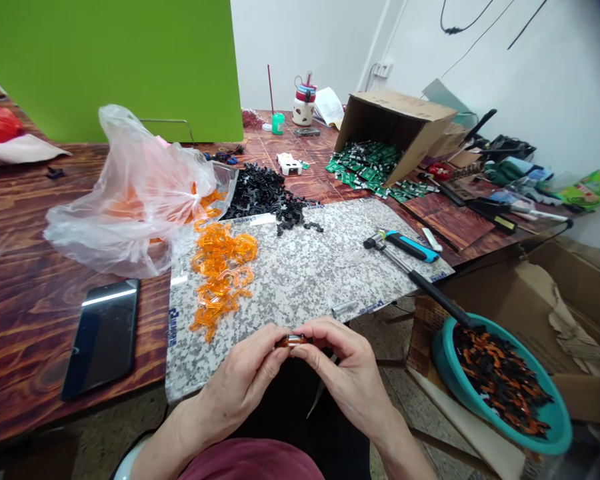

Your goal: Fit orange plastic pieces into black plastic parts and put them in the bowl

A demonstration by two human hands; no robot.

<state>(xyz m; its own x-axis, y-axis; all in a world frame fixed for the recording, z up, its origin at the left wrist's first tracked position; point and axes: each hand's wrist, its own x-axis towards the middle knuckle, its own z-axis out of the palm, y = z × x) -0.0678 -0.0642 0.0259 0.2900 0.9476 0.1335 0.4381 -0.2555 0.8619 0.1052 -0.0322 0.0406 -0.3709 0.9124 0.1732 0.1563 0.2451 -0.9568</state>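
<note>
Between the fingertips of both hands is a small orange-and-black plastic part point(294, 341), held just off the near edge of the speckled stone slab point(300, 267). My left hand point(253, 367) pinches its left end, thumb below and fingers above. On the other end, my right hand point(343, 357) grips with thumb and forefinger. The fingers hide much of the part. Clear orange plastic pieces point(220, 267) lie in a heap on the slab's left side. Small black plastic pieces point(260, 190) are piled at its back edge.
A teal basin point(443, 353) of orange-and-black parts stands low at right. A hammer point(425, 287) reaches from the slab to its rim, beside a blue-handled tool point(413, 246). A tipped cardboard box point(420, 110) spills green circuit boards point(365, 163). At left are a tablet point(103, 337) and plastic bag point(125, 193).
</note>
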